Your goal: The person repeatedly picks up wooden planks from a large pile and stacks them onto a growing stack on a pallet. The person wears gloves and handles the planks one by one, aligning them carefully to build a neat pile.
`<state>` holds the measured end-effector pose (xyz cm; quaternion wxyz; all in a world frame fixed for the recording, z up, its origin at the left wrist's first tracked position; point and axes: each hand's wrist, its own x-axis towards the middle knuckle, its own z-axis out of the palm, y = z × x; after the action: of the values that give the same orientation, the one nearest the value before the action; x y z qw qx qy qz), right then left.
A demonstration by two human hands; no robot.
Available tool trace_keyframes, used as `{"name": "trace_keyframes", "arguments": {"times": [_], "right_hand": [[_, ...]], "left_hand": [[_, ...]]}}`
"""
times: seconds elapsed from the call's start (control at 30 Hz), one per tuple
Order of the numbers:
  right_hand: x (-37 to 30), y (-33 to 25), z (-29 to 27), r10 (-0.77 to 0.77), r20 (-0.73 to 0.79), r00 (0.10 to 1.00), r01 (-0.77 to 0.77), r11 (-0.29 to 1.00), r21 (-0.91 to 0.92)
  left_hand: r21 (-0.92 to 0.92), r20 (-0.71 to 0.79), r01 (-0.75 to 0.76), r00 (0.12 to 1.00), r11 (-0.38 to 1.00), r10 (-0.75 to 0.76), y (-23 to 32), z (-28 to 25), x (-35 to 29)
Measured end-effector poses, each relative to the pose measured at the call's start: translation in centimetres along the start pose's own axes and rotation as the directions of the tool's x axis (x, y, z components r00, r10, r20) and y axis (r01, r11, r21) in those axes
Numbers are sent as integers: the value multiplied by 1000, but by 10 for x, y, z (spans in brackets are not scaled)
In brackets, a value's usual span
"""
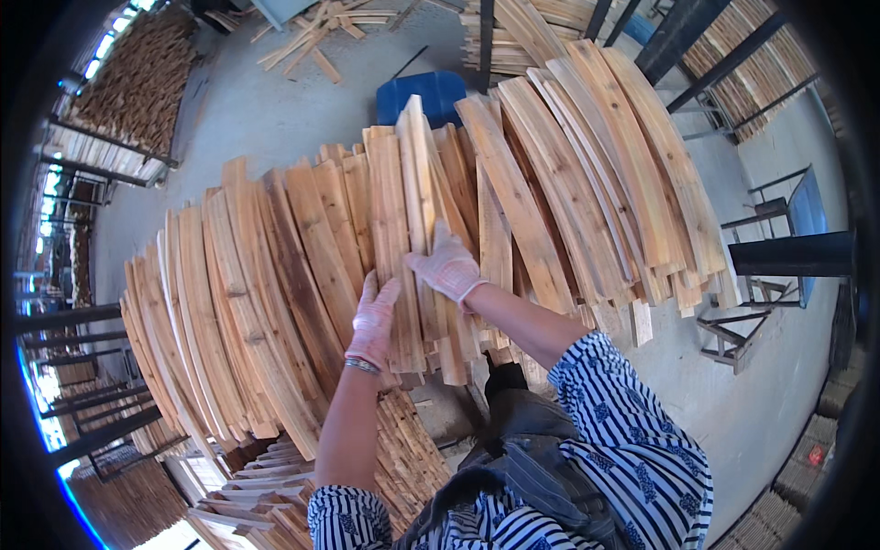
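Many long wooden planks lie side by side in a wide, waist-high spread in front of me. My right hand (446, 266), in a pale knitted glove, is closed around a narrow wooden plank (417, 165) near the middle, which stands tilted up on its edge above its neighbours. Just left of it, my left hand (374, 321), gloved too, lies with fingers stretched out along the near part of a flat plank (389, 211). Its fingers are apart from the thumb and grip nothing that I can see.
More planks (568, 165) lie slanted to the right, others (275, 302) to the left. A blue bin (394, 101) stands beyond. Scattered offcuts (325, 32) lie on the far floor. A dark metal bar (793, 254) juts in at right. Stacked wood (417, 440) sits below.
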<state>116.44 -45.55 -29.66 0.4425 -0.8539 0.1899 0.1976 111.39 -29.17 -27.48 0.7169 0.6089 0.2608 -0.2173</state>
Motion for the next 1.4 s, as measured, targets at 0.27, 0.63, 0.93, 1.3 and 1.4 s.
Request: {"name": "trace_keyframes", "arguments": {"times": [0.27,0.63,0.93,1.3,1.4], "right_hand": [[9,10,4,89,176,980,-153,904,399],[-135,120,15,55,319,946,-243,772,588],[-168,165,37,-3,203,979,-109,833,542],[-219,14,-47,-535,127,836,400,750,527],[-211,-40,-63,-722,66,689,474,518,712]], "left_hand": [[324,-29,11,1000,946,-1,-21,-12,18],[213,-113,372,928,903,-355,-96,1,-127],[-24,248,331,916,943,-316,-165,-17,-113],[-172,134,-200,965,964,225,-34,-34,-209],[-109,52,-405,910,908,412,35,-37,-233]]}}
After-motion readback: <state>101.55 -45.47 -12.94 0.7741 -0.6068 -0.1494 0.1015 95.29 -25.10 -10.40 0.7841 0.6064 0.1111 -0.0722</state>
